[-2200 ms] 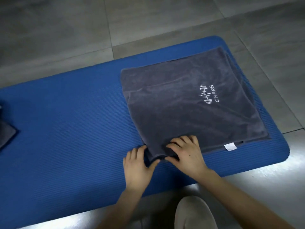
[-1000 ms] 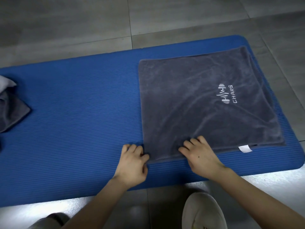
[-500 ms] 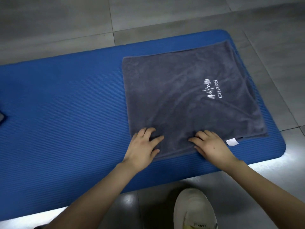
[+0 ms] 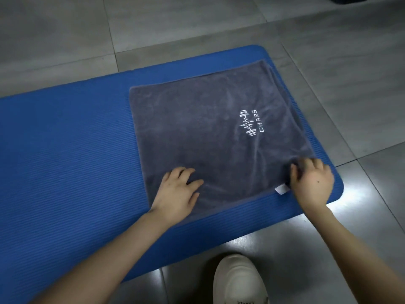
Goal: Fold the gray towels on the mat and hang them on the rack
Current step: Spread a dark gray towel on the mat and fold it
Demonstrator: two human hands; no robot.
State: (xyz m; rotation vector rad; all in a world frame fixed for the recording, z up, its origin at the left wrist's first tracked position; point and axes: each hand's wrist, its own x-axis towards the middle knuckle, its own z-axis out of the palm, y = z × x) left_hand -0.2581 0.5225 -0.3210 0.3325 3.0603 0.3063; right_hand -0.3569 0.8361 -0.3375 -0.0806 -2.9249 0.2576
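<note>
Lying flat on the right end of the blue mat, the gray towel is folded into a rough square, white CHARS logo up, a white label at its near right corner. The left hand presses the near edge with spread fingers; the right hand grips that bunched corner, fingers curled.

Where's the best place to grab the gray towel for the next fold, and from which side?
Probably the near right corner, beside the white tag, coming in from the right edge. The gray towel lies flat on the blue mat, so only edges and corners give a lip to pinch. The right hand pinches that corner; the left hand presses the near left part flat.
</note>
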